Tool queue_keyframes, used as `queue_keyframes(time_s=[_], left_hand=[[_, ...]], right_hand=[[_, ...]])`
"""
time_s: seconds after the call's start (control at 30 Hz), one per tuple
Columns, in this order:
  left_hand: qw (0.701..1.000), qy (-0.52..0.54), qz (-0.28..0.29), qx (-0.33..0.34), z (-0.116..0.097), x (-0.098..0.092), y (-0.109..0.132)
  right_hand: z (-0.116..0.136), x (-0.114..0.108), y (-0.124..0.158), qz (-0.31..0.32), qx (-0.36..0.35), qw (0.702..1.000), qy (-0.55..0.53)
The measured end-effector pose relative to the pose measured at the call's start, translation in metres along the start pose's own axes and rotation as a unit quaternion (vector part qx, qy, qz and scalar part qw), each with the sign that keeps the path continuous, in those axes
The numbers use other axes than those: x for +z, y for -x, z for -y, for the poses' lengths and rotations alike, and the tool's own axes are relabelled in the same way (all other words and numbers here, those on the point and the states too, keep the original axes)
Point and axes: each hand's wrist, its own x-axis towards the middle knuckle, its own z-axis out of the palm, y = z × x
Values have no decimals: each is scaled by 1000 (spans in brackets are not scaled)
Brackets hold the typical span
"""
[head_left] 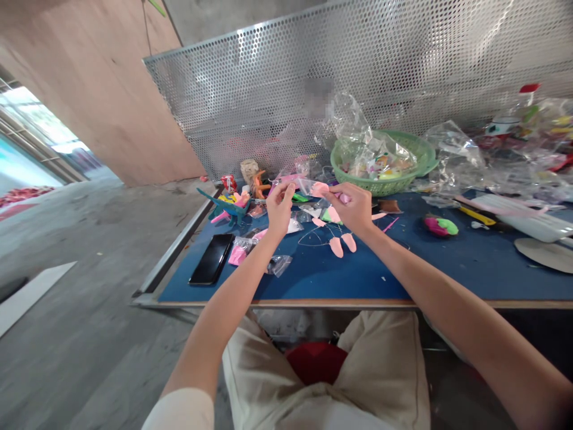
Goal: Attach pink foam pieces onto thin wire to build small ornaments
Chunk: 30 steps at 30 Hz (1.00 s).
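Above the blue table, both my hands are raised with a small clear plastic bag [305, 187] stretched between them. My left hand [280, 208] pinches the bag's left end. The fingers of my right hand [354, 208] are closed on its right end, beside a soft pink lump [319, 190] that looks like modelling clay. Whether the lump is wholly inside the bag cannot be made out. Below the hands lie flat pink oval pieces [336, 246] and thin wire [308, 243]. A bagged pink packet [237, 255] lies near my left forearm.
A black phone [211, 259] lies at the table's left, below a blue-green figure [229, 206]. Behind my right hand stands a green basket [380, 186] with plastic bags. Farther right are a magenta-and-green lump [441, 226], a yellow-handled cutter [477, 215] and a white tray [528, 218]. Perforated metal panelling [268, 89] backs the table.
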Motion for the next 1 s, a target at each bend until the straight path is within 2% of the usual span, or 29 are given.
queue_keyframes(time_s=[0.37,0.6,0.83,0.9,1.0], left_hand=[[1000,5,5,6,-1,0,0],[998,-40,29,41,-3,-1,-1],[998,-48,43,14,0,-1,-1],[998,-42,49,7,2,-1,-2],[996,-9,89,-6,4,-3,-2]], right_hand=[[4,0,0,5,3,1000,1],[3,0,0,3,-2,1000,-5],[5,-1,-1,9,8,1000,-16],[6,-3,-2,25,3,999,-41],[6,-7,-4,101,-4,987,-128]])
